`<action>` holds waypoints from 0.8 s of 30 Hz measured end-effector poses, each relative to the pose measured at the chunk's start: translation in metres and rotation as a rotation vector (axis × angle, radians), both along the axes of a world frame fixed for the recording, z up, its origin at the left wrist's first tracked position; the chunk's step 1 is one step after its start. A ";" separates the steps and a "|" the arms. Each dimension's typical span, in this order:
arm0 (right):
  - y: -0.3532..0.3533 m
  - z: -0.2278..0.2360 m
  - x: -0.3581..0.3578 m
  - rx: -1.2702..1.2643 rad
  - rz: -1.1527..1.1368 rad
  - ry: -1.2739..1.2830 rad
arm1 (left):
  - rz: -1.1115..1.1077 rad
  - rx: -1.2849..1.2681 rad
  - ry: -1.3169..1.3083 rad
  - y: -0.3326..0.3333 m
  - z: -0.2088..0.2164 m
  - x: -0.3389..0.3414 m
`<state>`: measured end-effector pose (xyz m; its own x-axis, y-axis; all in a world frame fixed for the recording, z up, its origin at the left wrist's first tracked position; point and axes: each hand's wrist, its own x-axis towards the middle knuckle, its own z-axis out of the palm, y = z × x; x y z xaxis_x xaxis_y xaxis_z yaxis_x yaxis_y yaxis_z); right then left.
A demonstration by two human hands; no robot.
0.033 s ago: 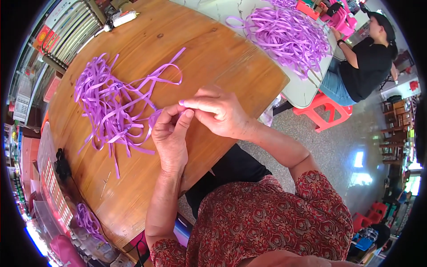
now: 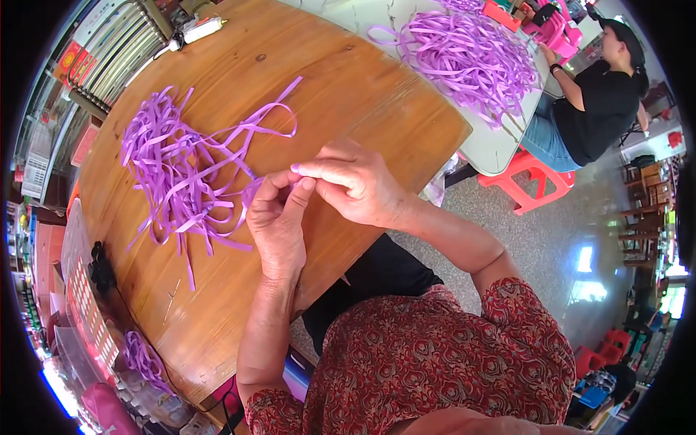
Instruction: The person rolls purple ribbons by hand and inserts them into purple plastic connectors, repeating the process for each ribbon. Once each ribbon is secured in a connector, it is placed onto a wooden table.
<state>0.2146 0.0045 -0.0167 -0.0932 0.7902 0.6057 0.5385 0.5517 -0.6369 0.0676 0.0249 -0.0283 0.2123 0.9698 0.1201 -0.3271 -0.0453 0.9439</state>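
Wooden worktop [image 2: 348, 80]: unchanged since the earlier frame; both hands together above it, near its near edge.
Purple ribbon pile [image 2: 163, 123]: toward the worktop's left edge; no loop visibly moved.
Left hand [image 2: 279, 228]: thumb and forefinger closed on the ribbon strand [image 2: 250, 192] beside the pile.
Right hand [image 2: 362, 187]: fingertips meeting the left's; cannot tell whether pinching.
Purple bit [image 2: 295, 167]: at right fingertip, barely shifted if at all; work apparently no further along.
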 end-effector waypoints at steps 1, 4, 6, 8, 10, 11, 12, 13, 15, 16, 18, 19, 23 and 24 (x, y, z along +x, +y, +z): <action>0.000 -0.002 -0.002 0.095 -0.056 -0.111 | -0.001 -0.003 0.002 0.000 -0.001 -0.001; 0.002 -0.005 -0.008 0.134 -0.107 -0.101 | 0.024 -0.020 0.078 0.003 -0.003 -0.003; 0.003 -0.005 -0.014 0.088 -0.108 -0.094 | 0.047 0.012 0.132 0.005 -0.006 -0.007; 0.003 -0.004 -0.013 -0.023 -0.068 0.023 | 0.057 0.007 0.127 0.005 -0.004 -0.006; 0.001 -0.004 -0.010 -0.206 -0.003 0.209 | 0.073 0.006 0.120 0.003 0.005 -0.002; 0.001 0.000 -0.007 -0.247 0.018 0.247 | 0.034 -0.056 0.014 0.001 0.009 0.002; 0.002 0.001 -0.005 -0.345 0.098 0.385 | -0.003 -0.112 -0.096 0.001 0.011 0.002; 0.003 0.003 -0.003 -0.444 0.177 0.521 | 0.017 -0.122 -0.088 0.002 0.012 -0.003; 0.004 0.007 0.003 -0.552 0.278 0.631 | -0.143 -0.264 -0.151 0.004 0.013 -0.009; 0.004 0.006 0.003 -0.593 0.334 0.712 | -0.169 -0.283 -0.179 0.004 0.014 -0.008; 0.003 0.005 0.005 -0.643 0.396 0.775 | -0.178 -0.288 -0.165 0.006 0.012 -0.011; 0.002 0.006 0.004 -0.647 0.399 0.776 | -0.193 -0.289 -0.153 0.006 0.012 -0.012; -0.003 0.020 -0.001 -0.287 0.151 0.116 | -0.090 -0.240 -0.050 -0.001 0.019 -0.006; -0.004 0.024 -0.002 -0.108 0.060 -0.166 | -0.058 -0.191 -0.036 -0.001 0.017 -0.004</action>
